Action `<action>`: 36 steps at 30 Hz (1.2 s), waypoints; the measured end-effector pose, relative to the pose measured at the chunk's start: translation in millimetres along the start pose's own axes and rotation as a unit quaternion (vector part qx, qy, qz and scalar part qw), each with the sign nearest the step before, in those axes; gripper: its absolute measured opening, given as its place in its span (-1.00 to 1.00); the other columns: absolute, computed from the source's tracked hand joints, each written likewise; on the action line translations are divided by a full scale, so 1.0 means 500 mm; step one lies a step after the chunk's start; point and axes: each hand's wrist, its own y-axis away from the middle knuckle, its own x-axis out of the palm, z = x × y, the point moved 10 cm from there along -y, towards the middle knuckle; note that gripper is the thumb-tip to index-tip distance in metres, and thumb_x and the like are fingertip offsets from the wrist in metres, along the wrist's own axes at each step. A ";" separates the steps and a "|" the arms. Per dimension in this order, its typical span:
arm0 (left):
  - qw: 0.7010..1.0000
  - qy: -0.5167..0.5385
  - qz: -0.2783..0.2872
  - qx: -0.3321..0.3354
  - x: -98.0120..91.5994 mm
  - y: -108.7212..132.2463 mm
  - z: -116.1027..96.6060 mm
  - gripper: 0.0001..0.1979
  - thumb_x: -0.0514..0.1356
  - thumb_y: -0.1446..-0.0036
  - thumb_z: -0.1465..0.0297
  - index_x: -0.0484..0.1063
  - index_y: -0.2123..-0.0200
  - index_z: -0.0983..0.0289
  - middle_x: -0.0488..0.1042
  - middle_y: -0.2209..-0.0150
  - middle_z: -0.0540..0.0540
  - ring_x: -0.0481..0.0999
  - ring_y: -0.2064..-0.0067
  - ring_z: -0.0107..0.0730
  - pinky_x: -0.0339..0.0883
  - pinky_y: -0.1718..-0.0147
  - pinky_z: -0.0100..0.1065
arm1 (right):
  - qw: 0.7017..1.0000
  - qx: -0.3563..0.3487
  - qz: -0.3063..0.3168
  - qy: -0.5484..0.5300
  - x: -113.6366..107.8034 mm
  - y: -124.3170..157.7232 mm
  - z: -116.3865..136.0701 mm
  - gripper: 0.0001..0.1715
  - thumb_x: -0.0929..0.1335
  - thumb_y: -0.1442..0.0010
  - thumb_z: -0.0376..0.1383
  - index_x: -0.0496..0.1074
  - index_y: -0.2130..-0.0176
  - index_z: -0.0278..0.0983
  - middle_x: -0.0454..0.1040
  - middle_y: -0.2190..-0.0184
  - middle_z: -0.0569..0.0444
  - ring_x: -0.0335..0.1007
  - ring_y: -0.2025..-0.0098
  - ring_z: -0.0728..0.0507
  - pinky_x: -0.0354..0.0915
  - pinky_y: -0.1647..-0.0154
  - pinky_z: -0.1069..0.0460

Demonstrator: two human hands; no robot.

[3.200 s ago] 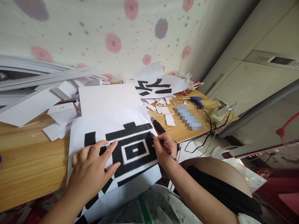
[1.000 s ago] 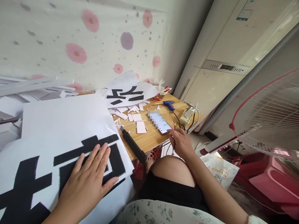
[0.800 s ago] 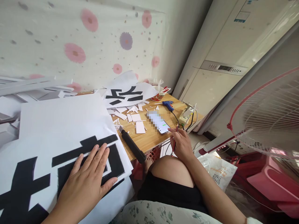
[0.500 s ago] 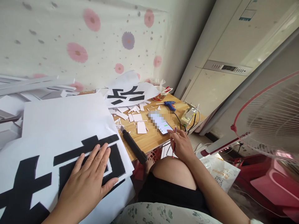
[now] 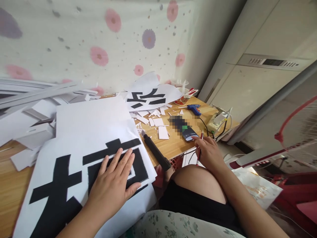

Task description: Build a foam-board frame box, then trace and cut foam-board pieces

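Observation:
My left hand (image 5: 114,177) lies flat, fingers spread, on a white paper sheet (image 5: 94,122) printed with a large black character. In my right hand (image 5: 210,152) a red pencil (image 5: 200,150) is gripped upright, while a fingertip touches the lower end of a phone (image 5: 190,135) on the table. The phone's screen is dark and partly blurred out. Between the sheet and the phone is a black-handled cutter knife (image 5: 157,152), its handle reaching over the table edge. Small white board offcuts (image 5: 158,122) lie beyond it.
Behind them rests another printed sheet (image 5: 146,99). A blue glue gun (image 5: 194,109), a paper cup (image 5: 182,99) of sticks and a power strip (image 5: 216,120) stand at the right end. White board strips (image 5: 44,96) pile up at the left. A fan (image 5: 297,132) is at far right.
The camera view has turned left, so everything sits further right in the picture. The phone's screen has gone from bright to dark. Both hands keep their poses.

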 end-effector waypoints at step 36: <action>1.000 0.009 -0.013 0.000 -0.003 0.002 -0.003 -0.33 -0.03 -0.24 -0.01 0.16 -0.30 0.20 0.16 -0.34 0.04 0.12 -0.33 0.11 -0.07 -0.22 0.16 | 0.998 0.055 -0.036 -0.003 0.002 -0.020 -0.024 -0.73 0.23 -0.06 -0.50 0.45 0.33 -0.23 0.54 0.43 -0.03 0.37 0.29 -0.24 0.23 0.24 -0.05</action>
